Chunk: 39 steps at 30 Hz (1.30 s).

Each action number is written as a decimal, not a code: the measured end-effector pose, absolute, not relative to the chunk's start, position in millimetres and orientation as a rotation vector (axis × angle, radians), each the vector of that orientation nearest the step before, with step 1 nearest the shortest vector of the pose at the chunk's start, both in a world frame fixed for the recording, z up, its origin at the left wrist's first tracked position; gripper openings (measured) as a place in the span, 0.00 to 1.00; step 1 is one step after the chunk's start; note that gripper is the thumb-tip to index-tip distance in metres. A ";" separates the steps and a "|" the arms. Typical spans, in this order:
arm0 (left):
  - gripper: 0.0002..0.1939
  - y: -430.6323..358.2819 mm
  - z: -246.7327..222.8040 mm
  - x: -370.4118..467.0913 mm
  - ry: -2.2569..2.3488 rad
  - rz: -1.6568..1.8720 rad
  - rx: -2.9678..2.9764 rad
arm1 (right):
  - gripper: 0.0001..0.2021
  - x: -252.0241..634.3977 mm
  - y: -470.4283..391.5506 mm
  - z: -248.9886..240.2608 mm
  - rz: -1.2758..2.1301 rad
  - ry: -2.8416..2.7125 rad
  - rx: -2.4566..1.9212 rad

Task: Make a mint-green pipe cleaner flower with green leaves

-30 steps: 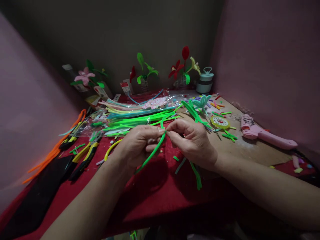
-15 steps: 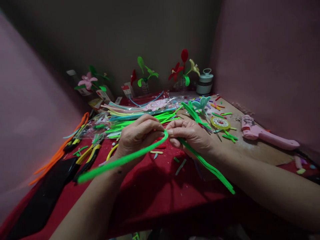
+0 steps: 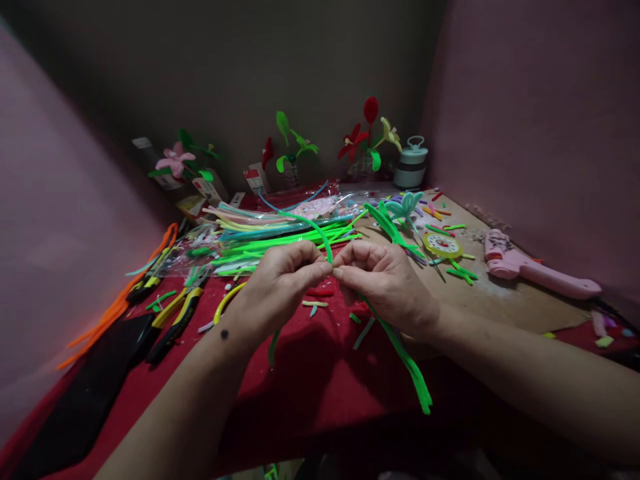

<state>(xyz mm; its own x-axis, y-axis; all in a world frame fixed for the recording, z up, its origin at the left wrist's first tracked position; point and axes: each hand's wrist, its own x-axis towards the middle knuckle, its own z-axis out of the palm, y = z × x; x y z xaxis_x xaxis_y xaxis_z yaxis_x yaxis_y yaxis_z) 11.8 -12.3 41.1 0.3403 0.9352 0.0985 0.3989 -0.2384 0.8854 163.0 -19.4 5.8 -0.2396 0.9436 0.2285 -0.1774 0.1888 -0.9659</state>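
Green pipe cleaners (image 3: 400, 347) are pinched between my two hands, which meet fingertip to fingertip over the red cloth. My left hand (image 3: 293, 270) is closed, thumb against the fingers. One strand arcs up and away from the pinch toward the plastic bags, and a green end hangs below my left wrist. My right hand (image 3: 375, 270) is also closed, and a doubled green length trails from under it toward the table's front edge. The join between the fingertips is hidden. Just behind my right hand lies a bundle of folded green pipe cleaners (image 3: 386, 223).
Pliers (image 3: 183, 317), a black object (image 3: 95, 380) and orange pipe cleaners (image 3: 113, 317) lie left. Bagged pipe cleaners (image 3: 280, 243) spread behind. A pink glue gun (image 3: 540, 273) and a yellow dial (image 3: 443, 245) rest on the board right. Pipe-cleaner flowers (image 3: 370, 137) stand at the back.
The green strand that stretched across my left forearm toward me now arcs up and away. My left hand has turned, its thumb now uppermost; the trailing ends under my right hand swung left and down.
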 end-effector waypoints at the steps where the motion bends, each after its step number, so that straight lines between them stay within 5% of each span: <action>1: 0.07 -11.2 39.6 12.3 1.147 0.845 1.697 | 0.03 162.8 -19.9 4.8 1.234 -1.405 -0.823; 8: 0.07 -2.8 24.4 11.0 1.034 0.969 1.509 | 0.03 166.3 -8.6 3.5 1.267 -1.414 -0.839; 24: 0.07 -4.0 9.4 12.7 1.264 1.207 2.743 | 0.05 167.5 -1.4 -2.8 1.601 -1.150 -0.748; 39: 0.06 -9.4 23.2 20.4 1.356 1.187 1.679 | 0.06 164.8 0.2 -4.5 1.706 -1.139 -0.725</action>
